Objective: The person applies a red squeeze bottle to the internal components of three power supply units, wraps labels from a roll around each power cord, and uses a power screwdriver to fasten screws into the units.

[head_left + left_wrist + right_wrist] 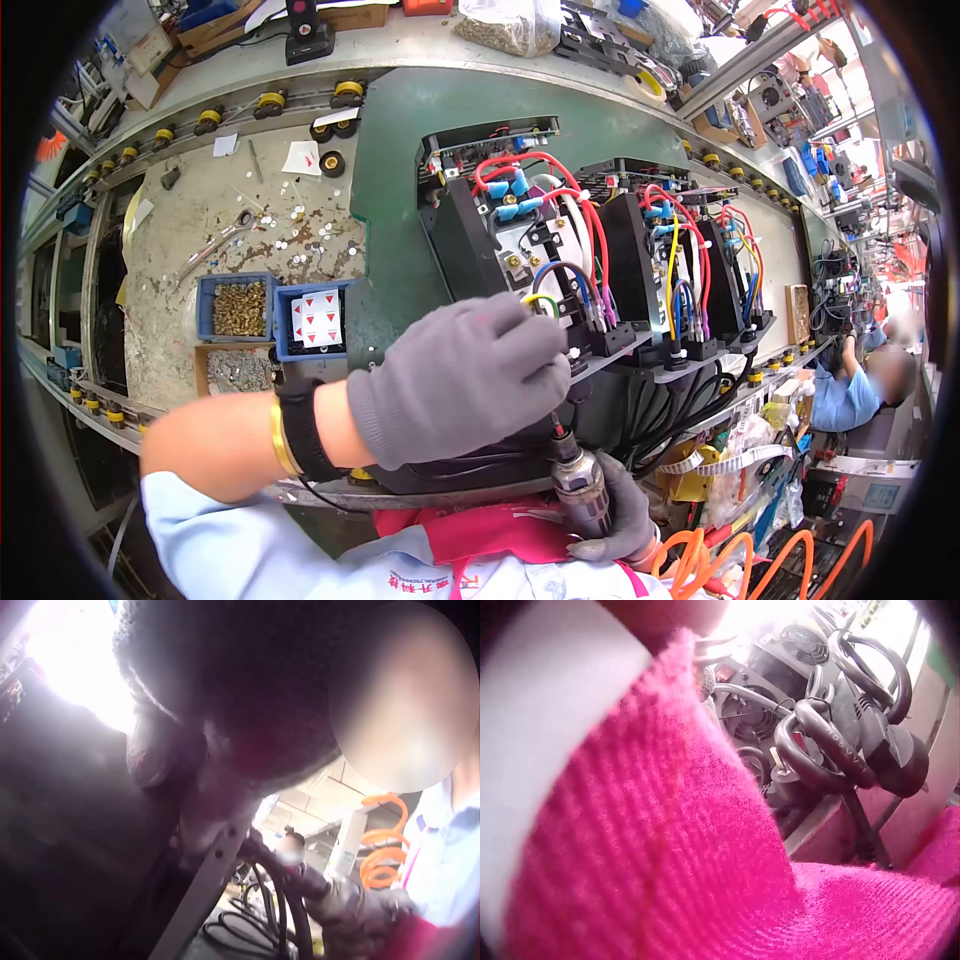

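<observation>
My left hand (470, 380), in a grey glove, is at the near edge of the closest black electrical unit (455, 235). Its fingers are curled and their tips are hidden, so I cannot tell what they hold. Red, white and blue wires rise just beyond it. In the left wrist view, a metal strip with holes (214, 874) runs beside the dark glove. My right hand (625, 510), also gloved, grips a power screwdriver (582, 490) low in front of the pink apron (480, 535). The screwdriver's bit points up towards the unit's near edge, right by the left hand.
Two more wired units (640, 235) stand to the right on the green board (395, 200). Blue bins (205, 305) with brass parts and labels sit left. Black cords (817, 742) hang in front. An orange coiled hose (740, 550) is lower right; another person (845, 400) sits far right.
</observation>
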Demonstrator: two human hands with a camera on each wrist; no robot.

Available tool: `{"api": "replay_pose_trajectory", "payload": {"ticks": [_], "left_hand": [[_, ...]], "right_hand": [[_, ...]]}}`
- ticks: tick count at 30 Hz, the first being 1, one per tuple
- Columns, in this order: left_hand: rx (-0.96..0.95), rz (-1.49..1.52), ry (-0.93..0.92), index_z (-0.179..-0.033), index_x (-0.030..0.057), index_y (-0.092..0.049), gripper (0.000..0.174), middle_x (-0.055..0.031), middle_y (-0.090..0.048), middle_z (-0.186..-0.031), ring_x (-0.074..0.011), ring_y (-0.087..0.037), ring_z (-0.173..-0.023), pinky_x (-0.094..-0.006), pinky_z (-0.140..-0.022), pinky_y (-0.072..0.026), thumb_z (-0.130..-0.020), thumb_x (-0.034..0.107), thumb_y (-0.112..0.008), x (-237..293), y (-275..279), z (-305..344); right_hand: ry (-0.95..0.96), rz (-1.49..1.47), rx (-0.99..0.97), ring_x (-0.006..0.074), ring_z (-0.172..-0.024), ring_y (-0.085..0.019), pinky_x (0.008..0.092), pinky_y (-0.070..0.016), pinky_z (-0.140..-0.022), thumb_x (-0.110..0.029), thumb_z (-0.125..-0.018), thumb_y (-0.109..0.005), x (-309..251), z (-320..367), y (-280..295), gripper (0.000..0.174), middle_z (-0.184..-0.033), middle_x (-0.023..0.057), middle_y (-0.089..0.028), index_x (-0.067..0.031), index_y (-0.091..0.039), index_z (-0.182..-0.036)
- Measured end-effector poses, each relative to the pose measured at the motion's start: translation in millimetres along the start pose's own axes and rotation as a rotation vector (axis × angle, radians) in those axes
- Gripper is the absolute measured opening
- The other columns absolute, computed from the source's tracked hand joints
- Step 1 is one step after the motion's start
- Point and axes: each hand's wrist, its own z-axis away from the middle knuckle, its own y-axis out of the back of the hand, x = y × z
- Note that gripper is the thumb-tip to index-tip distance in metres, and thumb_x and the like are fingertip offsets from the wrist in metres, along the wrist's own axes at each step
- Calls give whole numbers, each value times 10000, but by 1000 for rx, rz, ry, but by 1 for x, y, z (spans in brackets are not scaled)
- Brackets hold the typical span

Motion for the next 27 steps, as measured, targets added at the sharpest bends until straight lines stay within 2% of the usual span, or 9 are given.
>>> {"api": "replay_pose_trajectory", "payload": {"ticks": [2,3,7,10,13,16,19,22,27], "left_hand": [[79,-2,65,-788,73,-629,138,-48,-527,-818,-216,-550,-690,-345,-547,-451,-713,74,-745,6,0,12],[105,234,306,-916,93,-694,245,-34,-518,-814,-209,-534,-689,-331,-557,-415,-685,45,-760,8,-6,20],[185,88,280,-1040,128,-737,383,-4,-528,-825,-190,-525,-721,-319,-588,-410,-679,0,-750,18,-16,38],[206,49,251,-1002,137,-747,343,8,-531,-829,-186,-525,-720,-318,-604,-409,-681,19,-761,17,-15,44],[196,-196,123,-956,149,-738,290,18,-536,-838,-182,-524,-712,-315,-615,-405,-691,36,-769,17,-14,39],[233,-237,5,-883,153,-716,219,28,-542,-848,-174,-524,-704,-314,-614,-403,-696,57,-778,11,-17,32],[100,29,93,-859,152,-692,205,18,-545,-852,-174,-527,-699,-317,-617,-408,-700,56,-779,-1,8,19],[249,155,118,-905,161,-701,257,4,-547,-856,-185,-531,-698,-318,-621,-418,-686,51,-775,-4,6,19],[93,-8,81,-985,175,-722,344,-6,-546,-872,-179,-537,-751,-324,-634,-439,-671,44,-766,-2,10,20]], "right_hand": [[4,-8,-8,213,-1062,-603,336,-510,-898,-130,-537,-942,1,-1,0,1181,-1272,177,-540,79,-238,-1462],[-11,-30,-11,215,-1059,-605,335,-512,-893,-122,-539,-940,0,-1,1,1179,-1272,179,-540,77,-235,-1463],[-73,-108,-22,218,-1050,-608,330,-515,-877,-98,-542,-932,-7,-2,2,1175,-1268,184,-541,74,-225,-1465],[-55,-67,-31,215,-1044,-609,334,-513,-879,-99,-542,-932,-2,-1,3,1176,-1267,182,-541,75,-222,-1463],[-51,-82,-27,213,-1052,-604,341,-505,-896,-115,-544,-932,-3,-2,3,1172,-1275,177,-537,74,-227,-1461],[-65,-97,-15,208,-1080,-590,341,-490,-923,-133,-546,-931,-6,-5,2,1162,-1288,167,-531,71,-242,-1459],[-70,-45,-15,202,-1107,-574,337,-476,-946,-149,-546,-931,-5,-4,4,1157,-1296,157,-527,69,-254,-1459],[-83,-87,6,199,-1117,-568,335,-470,-956,-154,-547,-931,-7,-4,1,1157,-1297,153,-528,71,-257,-1460],[-47,-79,-5,194,-1095,-578,326,-476,-943,-155,-561,-922,-8,-8,1,1140,-1287,152,-534,76,-260,-1460]]}}
